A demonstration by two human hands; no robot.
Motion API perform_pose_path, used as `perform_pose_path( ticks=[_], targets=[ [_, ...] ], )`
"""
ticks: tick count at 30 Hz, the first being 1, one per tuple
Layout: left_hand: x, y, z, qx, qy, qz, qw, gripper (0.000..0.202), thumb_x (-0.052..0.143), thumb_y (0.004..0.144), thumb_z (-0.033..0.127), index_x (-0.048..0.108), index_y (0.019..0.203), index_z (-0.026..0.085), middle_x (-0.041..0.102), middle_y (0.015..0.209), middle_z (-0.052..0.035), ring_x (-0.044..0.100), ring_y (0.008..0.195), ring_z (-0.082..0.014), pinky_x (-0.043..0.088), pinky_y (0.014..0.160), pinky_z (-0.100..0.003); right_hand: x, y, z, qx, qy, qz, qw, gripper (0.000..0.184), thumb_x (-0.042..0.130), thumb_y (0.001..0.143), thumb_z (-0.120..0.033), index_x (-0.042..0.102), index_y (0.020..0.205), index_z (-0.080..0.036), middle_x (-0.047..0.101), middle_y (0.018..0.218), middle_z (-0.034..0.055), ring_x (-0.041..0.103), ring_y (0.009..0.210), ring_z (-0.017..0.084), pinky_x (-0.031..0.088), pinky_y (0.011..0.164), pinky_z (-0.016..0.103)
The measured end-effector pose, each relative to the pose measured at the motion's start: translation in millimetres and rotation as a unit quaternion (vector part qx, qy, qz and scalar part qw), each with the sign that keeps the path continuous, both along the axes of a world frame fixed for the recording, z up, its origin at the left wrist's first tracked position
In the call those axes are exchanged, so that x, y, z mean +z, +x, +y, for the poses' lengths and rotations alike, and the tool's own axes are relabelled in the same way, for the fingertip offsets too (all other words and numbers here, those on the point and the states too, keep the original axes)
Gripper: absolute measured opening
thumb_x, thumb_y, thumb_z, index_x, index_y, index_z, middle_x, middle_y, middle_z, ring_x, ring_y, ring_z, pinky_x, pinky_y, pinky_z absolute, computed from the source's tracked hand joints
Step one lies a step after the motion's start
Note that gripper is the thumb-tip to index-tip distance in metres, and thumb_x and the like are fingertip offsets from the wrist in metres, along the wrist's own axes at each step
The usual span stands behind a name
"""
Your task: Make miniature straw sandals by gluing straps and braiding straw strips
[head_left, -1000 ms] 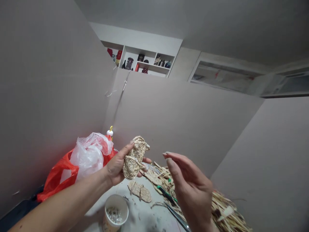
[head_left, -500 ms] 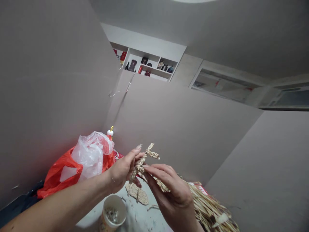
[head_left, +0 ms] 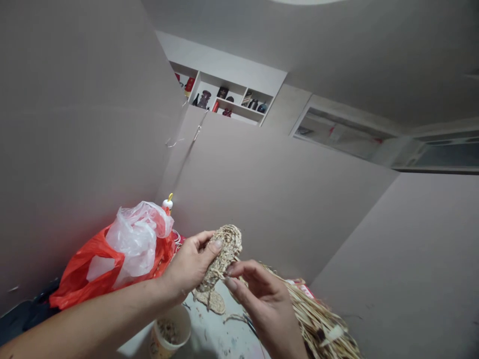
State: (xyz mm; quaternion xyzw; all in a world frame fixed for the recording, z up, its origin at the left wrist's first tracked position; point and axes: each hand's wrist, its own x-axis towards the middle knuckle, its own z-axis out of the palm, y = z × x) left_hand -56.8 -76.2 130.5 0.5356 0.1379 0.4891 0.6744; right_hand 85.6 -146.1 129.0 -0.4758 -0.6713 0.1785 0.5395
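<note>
My left hand (head_left: 190,267) is closed around a small woven straw sandal (head_left: 224,252), thumb laid across its flat sole, which faces me. My right hand (head_left: 258,294) sits just right of it, fingers curled, fingertips touching the sandal's lower edge. A second straw sandal (head_left: 212,301) lies flat on the table below the hands. A heap of loose straw strips (head_left: 318,324) spreads on the table behind my right hand.
A paper cup (head_left: 168,335) with small bits inside stands near the table's front. A red and clear plastic bag (head_left: 123,247) bulges at the left, a glue bottle tip (head_left: 167,202) behind it. Grey partition boards (head_left: 269,194) wall the table in.
The held sandal has turned from edge-on to sole facing me. My right hand has slid down to its lower edge. The view has shifted slightly.
</note>
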Motion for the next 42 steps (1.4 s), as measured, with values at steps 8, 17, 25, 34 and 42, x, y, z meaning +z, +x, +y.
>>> perform_pose_path(
  ticks=[8,17,25,34,42],
  targets=[
    [-1.2,-0.6,-1.6,0.040,0.043,0.003,0.998,0.045,0.059,0.083,0.042,0.060,0.118,0.014,0.066,0.111,-0.0131,0.060,0.101,-0.0236,0.046,0.085,-0.033,-0.5,-3.7,5.6,0.068,-0.100,0.031,0.992,0.019,0.064,0.081,-0.035,0.069,0.091,-0.020,0.069,0.096,0.0076,0.061,0.094,0.023,0.045,0.091,0.037],
    [-2.8,-2.2,-9.7,0.119,0.090,0.002,0.989,0.039,0.061,0.083,0.036,0.063,0.117,0.017,0.066,0.113,-0.0110,0.059,0.105,-0.0244,0.043,0.094,-0.035,-3.1,-11.4,5.4,0.000,-0.084,0.039,0.996,0.023,0.068,0.072,-0.039,0.070,0.079,-0.017,0.067,0.066,0.0037,0.061,0.067,0.020,0.051,0.068,0.032],
    [-6.4,-1.4,-11.7,0.172,0.093,-0.004,0.981,0.042,0.061,0.083,0.034,0.060,0.122,0.019,0.063,0.115,-0.0099,0.055,0.110,-0.0244,0.040,0.099,-0.036,-5.7,-24.0,6.8,-0.047,-0.036,0.040,0.997,0.016,0.065,0.073,-0.030,0.070,0.080,-0.016,0.070,0.074,0.0054,0.062,0.074,0.020,0.050,0.074,0.031],
    [11.1,-13.1,-12.8,0.097,0.038,-0.084,0.991,0.042,0.064,0.081,0.030,0.060,0.121,0.019,0.065,0.117,-0.0098,0.055,0.114,-0.0255,0.045,0.097,-0.037,2.9,-2.7,-2.2,-0.022,-0.009,0.113,0.993,0.029,0.068,0.076,-0.036,0.070,0.101,-0.022,0.070,0.104,0.0095,0.063,0.098,0.024,0.050,0.085,0.035],
    [8.9,-15.3,-16.2,0.156,0.048,-0.097,0.982,0.048,0.065,0.078,0.028,0.057,0.125,0.020,0.059,0.126,-0.0087,0.046,0.124,-0.0258,0.039,0.104,-0.038,-4.7,-28.6,-12.7,-0.112,0.000,0.041,0.993,0.031,0.066,0.075,-0.045,0.069,0.062,-0.018,0.064,0.061,0.0036,0.056,0.059,0.016,0.047,0.056,0.024]
  ],
)
